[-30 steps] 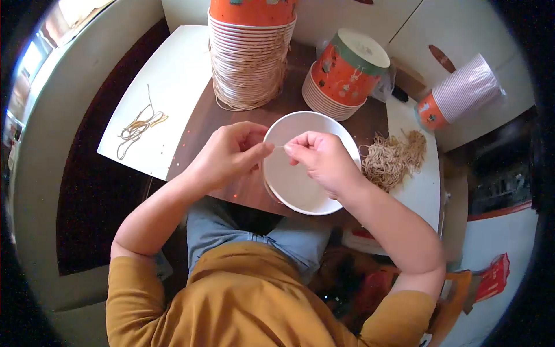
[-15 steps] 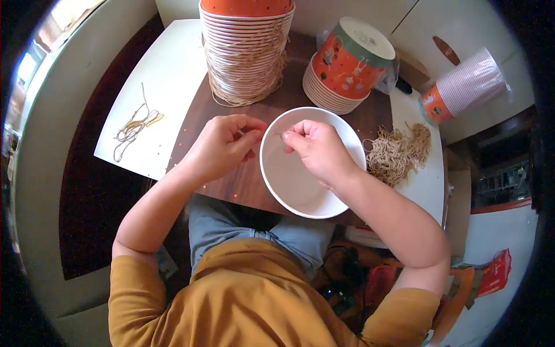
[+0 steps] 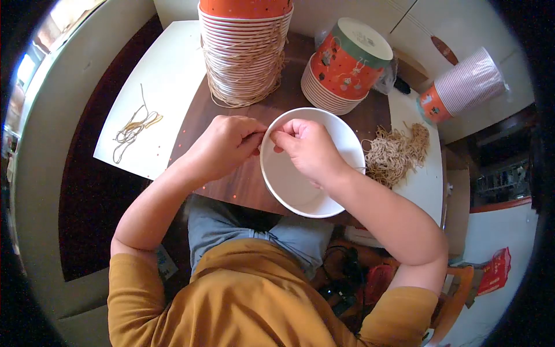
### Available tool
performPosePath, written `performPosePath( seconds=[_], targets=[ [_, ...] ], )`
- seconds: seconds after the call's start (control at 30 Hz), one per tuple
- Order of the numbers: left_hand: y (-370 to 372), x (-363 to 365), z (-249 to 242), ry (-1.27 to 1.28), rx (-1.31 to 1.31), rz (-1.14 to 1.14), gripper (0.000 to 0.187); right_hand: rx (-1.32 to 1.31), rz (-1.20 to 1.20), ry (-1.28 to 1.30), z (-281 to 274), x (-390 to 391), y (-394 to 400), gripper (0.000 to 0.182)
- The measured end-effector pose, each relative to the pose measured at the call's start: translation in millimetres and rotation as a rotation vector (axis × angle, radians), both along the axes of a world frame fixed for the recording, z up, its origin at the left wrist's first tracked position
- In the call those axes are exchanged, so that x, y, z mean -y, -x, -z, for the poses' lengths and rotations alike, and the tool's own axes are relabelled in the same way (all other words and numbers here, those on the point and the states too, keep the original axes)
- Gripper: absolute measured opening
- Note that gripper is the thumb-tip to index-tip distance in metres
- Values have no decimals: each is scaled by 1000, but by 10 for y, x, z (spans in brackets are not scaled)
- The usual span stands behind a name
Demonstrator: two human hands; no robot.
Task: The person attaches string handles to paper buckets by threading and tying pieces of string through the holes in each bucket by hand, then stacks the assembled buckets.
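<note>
A white-lined paper bucket (image 3: pixel 298 185) stands mouth up at the table's front edge, tilted a little toward me. Just outside its left rim is my left hand (image 3: pixel 234 144), the fingers pinched together; what they hold is hidden. My right hand (image 3: pixel 303 147) reaches over the mouth, its thumb and forefinger closed at the inside of the same rim. The fingertips of both hands nearly meet there, with only the bucket wall between them. A thin strand of string (image 3: pixel 358 168) shows at the right rim; its end at my right fingertips is covered.
Behind the bucket rises a tall stack of nested buckets (image 3: pixel 245 58) draped with string. An upside-down orange stack (image 3: pixel 352 63) and a plastic-wrapped stack (image 3: pixel 462 84) stand to the right. A tangled string pile (image 3: pixel 396 153) lies right of the bucket, a loose string bundle (image 3: pixel 136 127) at left.
My right hand has shifted slightly left, bringing its fingertips up to the rim beside my left fingers. The short strand seen at the right fingertips before is now hidden.
</note>
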State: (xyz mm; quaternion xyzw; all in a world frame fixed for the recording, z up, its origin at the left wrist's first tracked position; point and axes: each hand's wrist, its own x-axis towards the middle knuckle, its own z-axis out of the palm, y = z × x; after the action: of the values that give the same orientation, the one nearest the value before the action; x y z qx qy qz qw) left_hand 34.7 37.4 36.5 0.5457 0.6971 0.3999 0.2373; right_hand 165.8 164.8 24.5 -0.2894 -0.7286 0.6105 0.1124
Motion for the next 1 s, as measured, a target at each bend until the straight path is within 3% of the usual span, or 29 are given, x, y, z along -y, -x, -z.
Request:
performPosePath(
  seconds=[0.13,0.17,0.23,0.3,0.33,0.4,0.43,0.57,0.67,0.7,0.83,0.9,1.0],
  targets=[
    [-93,2,54,-117,-266,-61,14,105,-143,-91,-182,-43,-28,25],
    [-128,6,34,-45,-262,-99,12,164,-226,-66,-284,-73,-50,25],
    [-157,33,-6,-44,-181,-181,12,285,-391,-13,-595,-128,-126,28],
    [-173,74,-17,0,16,-248,13,335,-449,-266,-937,-25,-414,44],
    [-177,113,23,-11,129,-230,14,437,-472,-459,-1153,89,-503,64],
    [-203,183,121,-34,351,-180,14,391,-430,-913,-1110,295,-688,50],
    [-242,246,12,8,359,-174,14,351,-405,-977,-1046,324,-716,43],
    [-415,408,35,-349,39,-117,6,182,-253,-1101,-642,253,-728,21],
    [-447,373,61,-614,-145,-54,6,83,-145,-1086,-507,230,-656,16],
    [-442,380,11,-565,-106,-13,4,41,-113,-1085,-444,247,-623,16],
    [-323,294,69,-363,913,31,13,-142,24,-1275,-235,309,-566,13],
    [-246,284,144,-364,1004,19,9,-232,127,-1370,-179,387,-538,10],
    [-334,332,142,-359,931,29,12,-261,156,-1188,-95,633,-564,10]
  ],
)
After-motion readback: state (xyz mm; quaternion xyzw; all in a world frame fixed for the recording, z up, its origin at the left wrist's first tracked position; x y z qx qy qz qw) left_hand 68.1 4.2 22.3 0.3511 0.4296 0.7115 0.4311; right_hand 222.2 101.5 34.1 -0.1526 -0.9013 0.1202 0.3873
